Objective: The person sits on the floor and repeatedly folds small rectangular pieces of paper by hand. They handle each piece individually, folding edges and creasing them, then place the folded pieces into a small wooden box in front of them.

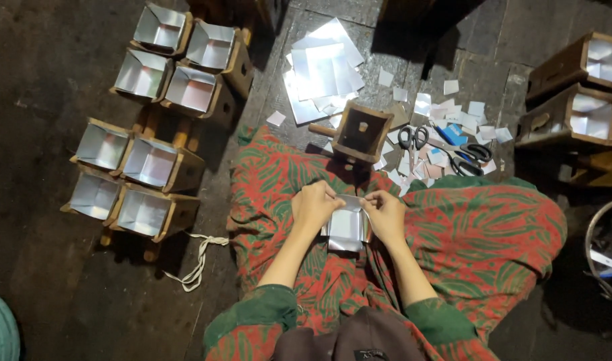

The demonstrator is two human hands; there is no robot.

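Both my hands hold a folded piece of shiny silver paper (347, 228) over my lap, which is covered in red and green patterned cloth. My left hand (314, 206) pinches its upper left edge and my right hand (385, 214) pinches its upper right edge. Just beyond my hands an unlined square wooden box mould (361, 132) with a handle stands on the floor. A pile of silver paper sheets (323, 67) lies behind it.
Several wooden moulds lined with silver paper (149, 117) stand in rows at the left; more (580, 93) are at the right. Two pairs of scissors (446, 148) lie among small paper scraps. A white cord (200, 261) lies on the dark floor, a metal bowl (603, 251) at the right edge.
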